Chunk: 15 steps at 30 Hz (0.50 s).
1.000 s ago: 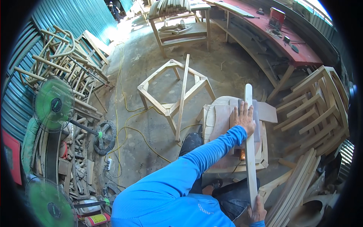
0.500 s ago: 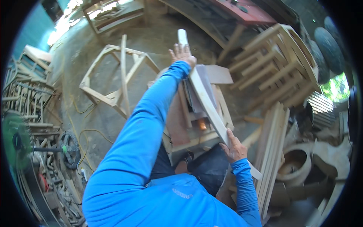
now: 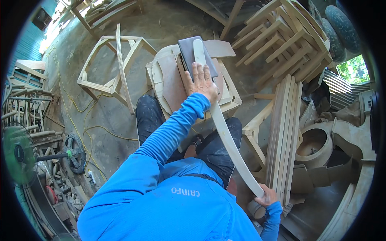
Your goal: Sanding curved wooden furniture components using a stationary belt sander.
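Note:
A long, slightly curved pale wood strip (image 3: 230, 138) slants from the work pile in front of me down to my right side. Its far end rests on a dark grey flat sheet (image 3: 186, 46). My left hand (image 3: 202, 85) lies palm down over the upper part of the strip, its fingers stretched out toward the far end. Around the strip's near end, by my right hip, my right hand (image 3: 267, 196) is closed. Beneath the sheet are flat wooden pieces (image 3: 169, 74) on a low wooden frame (image 3: 233, 105), between and beyond my knees.
A wooden seat frame (image 3: 98, 89) stands on the floor at left, near a yellow cord (image 3: 86, 130). Long boards (image 3: 283, 140) lie at right, below stacked slatted frames (image 3: 293, 52). A green fan (image 3: 19, 152) is at far left. Round wooden hoop (image 3: 313, 144) sits at right.
The strip has slid back toward me and to the lower right. My right hand has moved down beside my hip, and my left hand has come nearer. The view has shifted a little.

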Available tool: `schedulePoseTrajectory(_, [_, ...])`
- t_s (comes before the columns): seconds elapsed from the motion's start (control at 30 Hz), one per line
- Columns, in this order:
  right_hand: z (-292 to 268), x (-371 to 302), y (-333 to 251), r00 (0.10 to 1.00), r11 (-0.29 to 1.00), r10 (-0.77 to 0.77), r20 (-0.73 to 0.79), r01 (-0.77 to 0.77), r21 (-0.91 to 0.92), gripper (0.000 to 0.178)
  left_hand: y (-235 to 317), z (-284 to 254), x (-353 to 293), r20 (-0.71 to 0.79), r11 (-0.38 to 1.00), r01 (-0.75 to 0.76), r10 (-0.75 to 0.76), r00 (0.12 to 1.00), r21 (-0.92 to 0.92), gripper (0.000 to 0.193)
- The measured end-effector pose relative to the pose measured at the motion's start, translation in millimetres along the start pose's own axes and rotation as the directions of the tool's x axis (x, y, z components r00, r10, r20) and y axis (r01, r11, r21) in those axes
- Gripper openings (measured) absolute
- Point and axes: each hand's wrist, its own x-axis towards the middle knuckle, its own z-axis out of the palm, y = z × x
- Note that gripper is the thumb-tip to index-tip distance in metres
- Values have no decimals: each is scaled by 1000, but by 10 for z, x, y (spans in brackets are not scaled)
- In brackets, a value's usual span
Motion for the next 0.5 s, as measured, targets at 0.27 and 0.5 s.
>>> schedulePoseTrajectory(0.27, [-552, 117, -521, 999, 954, 25, -46, -38, -299, 68, -112, -90, 496, 23, 988, -97, 101, 995, -120, 78])
schedulePoseTrajectory(0.5, [-831, 1188, -1256, 999, 897, 7, -44, -26, -440, 66, -625, -220, 1848, 28, 990, -74, 77, 997, -118, 74])
